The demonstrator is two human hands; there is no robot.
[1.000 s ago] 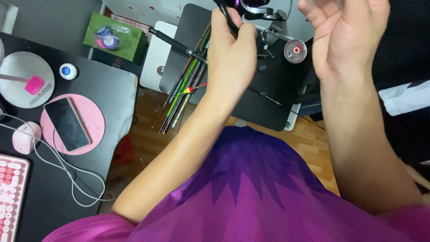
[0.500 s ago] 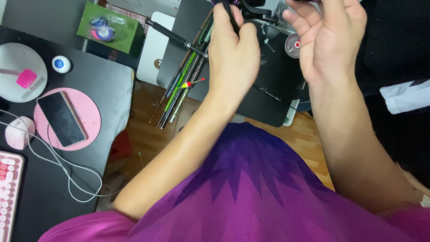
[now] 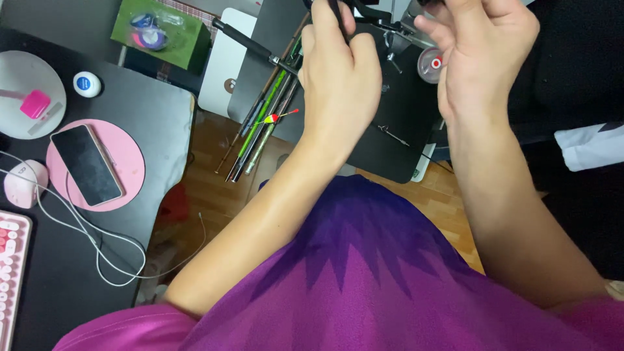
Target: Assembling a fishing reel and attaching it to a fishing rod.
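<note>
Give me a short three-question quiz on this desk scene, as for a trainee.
1. True or false: the phone lies on a pink round mat.
2. What is the left hand closed around: A) a thin dark rod, B) the pink mouse, C) the white cable?
3. What colour is the person's shirt?

Key: 1 true. 2 A. 3 purple.

Phone (image 3: pixel 86 164) on pink pad (image 3: pixel 123 153); mouse (image 3: pixel 23 184); green box (image 3: pixel 159 32).
</note>
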